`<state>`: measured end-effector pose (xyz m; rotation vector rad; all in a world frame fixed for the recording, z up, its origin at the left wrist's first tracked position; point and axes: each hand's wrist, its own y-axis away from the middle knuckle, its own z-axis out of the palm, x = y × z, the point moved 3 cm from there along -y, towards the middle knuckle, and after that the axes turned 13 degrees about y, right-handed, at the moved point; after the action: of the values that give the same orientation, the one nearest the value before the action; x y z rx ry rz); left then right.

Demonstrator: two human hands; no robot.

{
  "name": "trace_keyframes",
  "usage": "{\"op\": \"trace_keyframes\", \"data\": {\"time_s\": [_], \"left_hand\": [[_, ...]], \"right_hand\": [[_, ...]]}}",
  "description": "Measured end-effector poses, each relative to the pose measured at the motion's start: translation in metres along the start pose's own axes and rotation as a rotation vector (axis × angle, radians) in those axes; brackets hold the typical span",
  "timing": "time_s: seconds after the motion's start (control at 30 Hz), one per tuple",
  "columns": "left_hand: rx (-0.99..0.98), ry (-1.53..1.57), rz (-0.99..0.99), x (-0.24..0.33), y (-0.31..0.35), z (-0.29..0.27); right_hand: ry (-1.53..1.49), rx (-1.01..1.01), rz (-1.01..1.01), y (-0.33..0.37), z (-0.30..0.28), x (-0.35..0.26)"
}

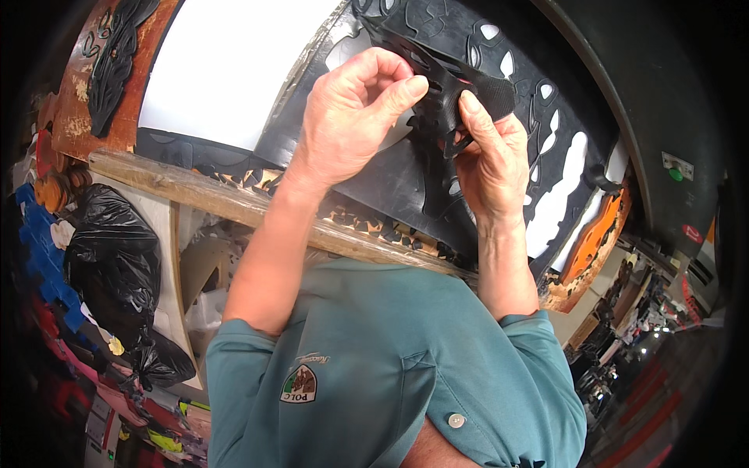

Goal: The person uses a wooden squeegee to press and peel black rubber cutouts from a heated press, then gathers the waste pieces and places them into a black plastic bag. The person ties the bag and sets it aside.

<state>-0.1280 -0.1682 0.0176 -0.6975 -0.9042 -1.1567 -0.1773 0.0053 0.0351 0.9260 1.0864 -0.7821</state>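
The black piece is held up between two bare hands, above the far middle part of the surface. The right hand holds it, with the thumb pressed on top and the fingers below, probably because this keeps such a flexible thing steady. The left hand is in a narrow position, thumb and bent forefinger close together at the left part of the piece; one cannot tell whether they are closed on its edge. Perhaps this finer position is for reaching small openings.

The piece looks thin and soft, with a ribbed, woven-like texture at its right end and slots along the body. Under it lies a black sheet, smooth and rubbery in look, with curved outlines and leaf-shaped holes where white shows. On the left is a plain white sheet, and farther left are wrinkled black scraps. On the right lies an orange piece with holes. A rough wooden bar borders the near side.
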Motion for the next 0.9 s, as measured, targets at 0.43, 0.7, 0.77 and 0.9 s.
{"op": "trace_keyframes", "data": {"time_s": [0.43, 0.7, 0.77, 0.9], "left_hand": [[0.135, -0.145, 0.047, -0.002, 0.017, 0.01], [0.138, -0.391, 0.155, 0.006, 0.023, -0.043], [0.226, -0.197, 0.189, 0.005, 0.024, -0.05], [0.336, -0.01, 0.259, 0.004, 0.019, -0.061]], "right_hand": [[-0.092, -0.035, 0.044, -0.003, 0.017, 0.001], [-0.043, 0.176, -0.111, -0.02, -0.06, -0.026], [-0.062, 0.178, -0.141, -0.026, -0.099, -0.038], [-0.246, 0.501, -0.201, -0.025, -0.19, -0.075]]}}
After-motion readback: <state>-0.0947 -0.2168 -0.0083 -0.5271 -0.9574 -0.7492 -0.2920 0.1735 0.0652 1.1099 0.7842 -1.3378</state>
